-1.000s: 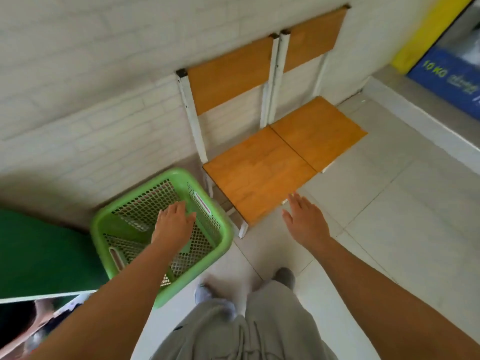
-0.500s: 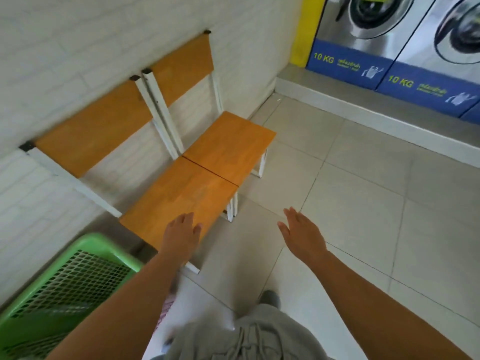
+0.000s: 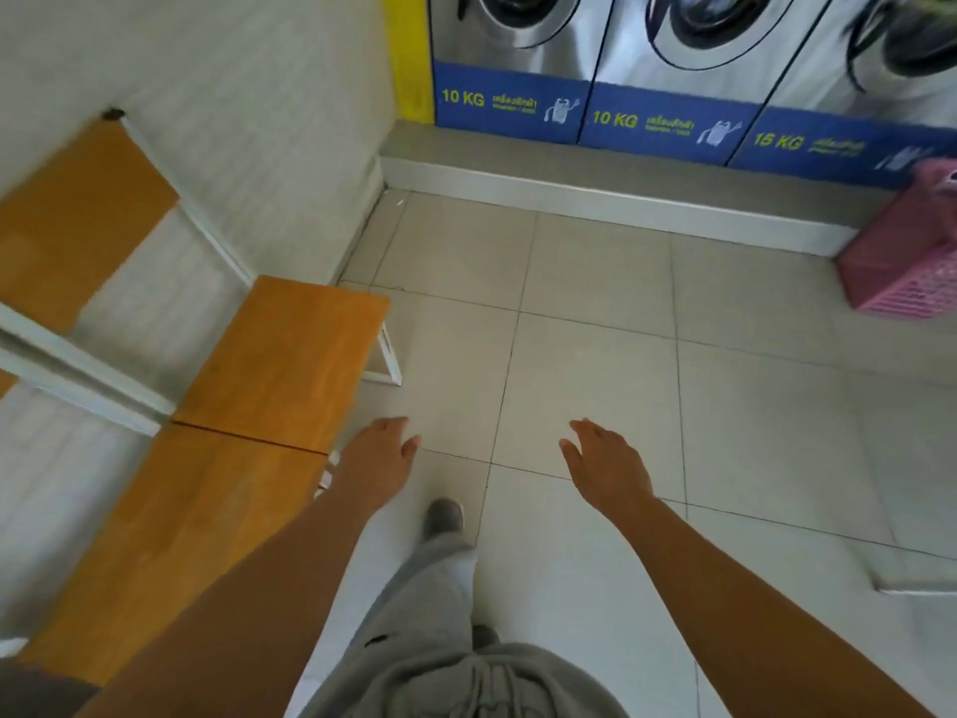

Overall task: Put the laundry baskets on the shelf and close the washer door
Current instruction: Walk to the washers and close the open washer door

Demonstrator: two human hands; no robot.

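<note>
A pink laundry basket (image 3: pixel 901 256) stands on the tiled floor at the far right, against the raised step under the washers. A row of steel front-loading washers (image 3: pixel 694 38) with blue 10 KG and 15 KG panels runs along the top; their door states are cut off by the frame. My left hand (image 3: pixel 375 466) hangs empty with fingers loosely apart beside the wooden seats. My right hand (image 3: pixel 608 469) is also empty with its fingers apart, over the floor tiles. No green basket is in view.
Two wooden chairs with white frames (image 3: pixel 279 355) line the white brick wall on the left. A grey raised step (image 3: pixel 595 189) runs below the washers. A yellow strip (image 3: pixel 411 54) marks the corner. My grey trousers and shoes are below.
My view has swung right from the green basket and chairs toward the washers. The green basket has left the frame; the pink basket has come into view. Both hands stay empty.
</note>
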